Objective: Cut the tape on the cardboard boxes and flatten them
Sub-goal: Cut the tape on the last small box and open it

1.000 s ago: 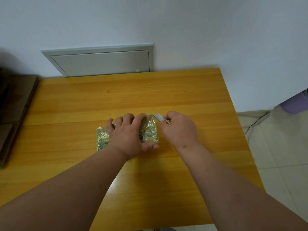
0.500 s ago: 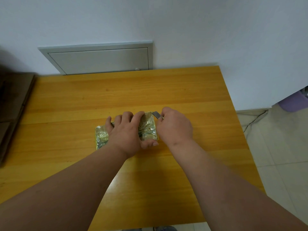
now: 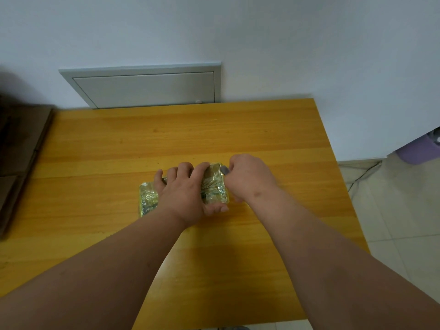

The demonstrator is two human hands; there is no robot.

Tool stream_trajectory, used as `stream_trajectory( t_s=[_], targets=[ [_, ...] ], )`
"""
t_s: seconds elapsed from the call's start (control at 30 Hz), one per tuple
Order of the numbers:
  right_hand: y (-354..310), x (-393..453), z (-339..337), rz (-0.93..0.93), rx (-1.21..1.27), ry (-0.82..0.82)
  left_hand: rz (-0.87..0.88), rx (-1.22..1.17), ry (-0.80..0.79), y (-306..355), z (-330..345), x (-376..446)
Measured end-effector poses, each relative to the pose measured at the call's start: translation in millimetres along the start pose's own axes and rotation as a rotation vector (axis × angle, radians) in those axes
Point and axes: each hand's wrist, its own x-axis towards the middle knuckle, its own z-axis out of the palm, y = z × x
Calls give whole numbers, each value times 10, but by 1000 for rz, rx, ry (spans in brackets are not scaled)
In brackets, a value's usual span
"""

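Note:
A small box (image 3: pixel 215 186) wrapped in shiny clear tape, with a green and yellow print, lies on the wooden table (image 3: pixel 166 139). My left hand (image 3: pixel 188 191) lies over the box's middle, fingers curled over its far edge and thumb at its near edge, holding it down. My right hand (image 3: pixel 250 179) is fisted around a small cutter (image 3: pixel 224 169), whose grey blade tip touches the box's far right corner. Most of the box is hidden under my left hand.
Flat dark brown cardboard pieces (image 3: pixel 21 148) lie at the table's left edge. A grey wall panel (image 3: pixel 147 88) sits behind the table. Tiled floor, a cable (image 3: pixel 364 172) and a purple object (image 3: pixel 421 146) are to the right.
My right hand with the cutter has drawn closer to the box's right end. My left hand stays on the box.

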Motion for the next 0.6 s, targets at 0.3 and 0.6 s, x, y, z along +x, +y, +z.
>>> stream_trajectory(
  t_s=[0.3,0.6],
  targets=[
    [103,-39,17,-22,-36,-23,31,8,-9,-33,-11,21],
    [234,-194,111,19,30,-134,45,49,0,-39,-77,37]
  ],
)
